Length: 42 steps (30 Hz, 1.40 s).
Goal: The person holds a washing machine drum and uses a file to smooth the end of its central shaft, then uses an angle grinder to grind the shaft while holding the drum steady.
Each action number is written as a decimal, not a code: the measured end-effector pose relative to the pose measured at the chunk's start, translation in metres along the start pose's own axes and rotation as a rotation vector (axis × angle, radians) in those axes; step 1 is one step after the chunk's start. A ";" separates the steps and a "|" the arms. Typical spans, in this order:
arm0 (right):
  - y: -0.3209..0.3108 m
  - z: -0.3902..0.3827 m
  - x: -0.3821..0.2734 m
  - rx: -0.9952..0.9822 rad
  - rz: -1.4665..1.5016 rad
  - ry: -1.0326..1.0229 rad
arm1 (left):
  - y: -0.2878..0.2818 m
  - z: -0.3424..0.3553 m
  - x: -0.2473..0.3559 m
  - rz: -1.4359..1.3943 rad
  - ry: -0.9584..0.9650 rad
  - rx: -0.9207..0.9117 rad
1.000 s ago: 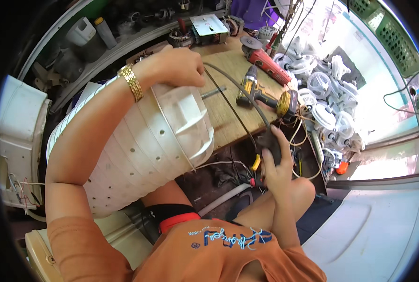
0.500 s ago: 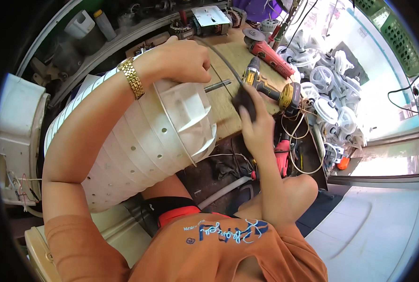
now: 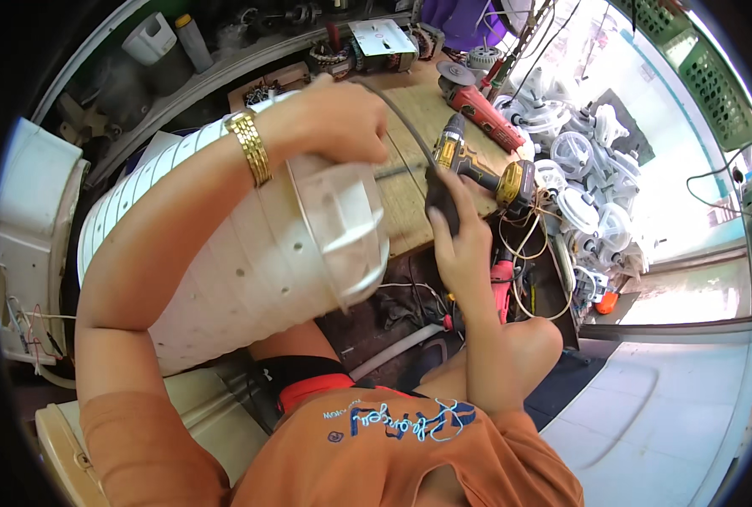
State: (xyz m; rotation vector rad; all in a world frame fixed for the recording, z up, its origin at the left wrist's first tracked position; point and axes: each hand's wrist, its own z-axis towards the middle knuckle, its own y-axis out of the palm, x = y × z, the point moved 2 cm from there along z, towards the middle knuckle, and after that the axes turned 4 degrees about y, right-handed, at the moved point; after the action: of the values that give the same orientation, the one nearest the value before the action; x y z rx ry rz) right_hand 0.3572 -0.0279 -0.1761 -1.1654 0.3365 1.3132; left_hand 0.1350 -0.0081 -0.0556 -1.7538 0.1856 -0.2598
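Observation:
My left hand (image 3: pixel 342 121), a gold bracelet watch on its wrist, is closed in a fist over the bottom end of a white perforated tub (image 3: pixel 253 270) lying on its side. Whatever the fist grips is hidden. From the tub's finned end a metal shaft (image 3: pixel 401 171) sticks out to the right. My right hand (image 3: pixel 460 228) is closed around the black, handle-like end of a thin dark strip (image 3: pixel 405 122). This strip curves up and left to behind my left hand, where its far end is out of sight.
On the wooden bench (image 3: pixel 405 224) lie a yellow-and-black cordless drill (image 3: pixel 481 169) and a red angle grinder (image 3: pixel 485 114). Motor parts (image 3: pixel 384 46) stand at the back. Many whitish plastic parts (image 3: pixel 574 156) are heaped at the right. A red power tool (image 3: pixel 502 287) is below the bench edge.
The tub has turned a little, so its end fins sit differently. My left hand has shifted slightly right and down. My right hand still grips the black end.

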 end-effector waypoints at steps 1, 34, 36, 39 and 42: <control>-0.009 -0.015 -0.008 0.008 0.016 0.060 | 0.004 -0.003 0.007 -0.009 -0.011 0.005; -0.009 0.010 -0.012 0.099 0.025 0.005 | -0.008 0.015 -0.033 -0.015 -0.036 0.060; -0.022 -0.007 -0.028 0.046 -0.010 0.005 | -0.014 0.008 -0.035 0.044 -0.037 0.111; -0.057 -0.049 -0.047 0.006 0.119 0.176 | -0.011 -0.003 -0.044 -0.031 -0.040 0.031; -0.039 -0.025 -0.034 0.022 0.050 0.099 | -0.012 0.002 -0.026 0.007 -0.017 -0.004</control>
State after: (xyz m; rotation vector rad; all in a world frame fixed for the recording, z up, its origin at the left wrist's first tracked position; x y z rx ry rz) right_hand 0.3907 -0.0607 -0.1432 -1.2129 0.4536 1.2945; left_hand 0.1101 0.0026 -0.0460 -1.7583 0.1805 -0.2398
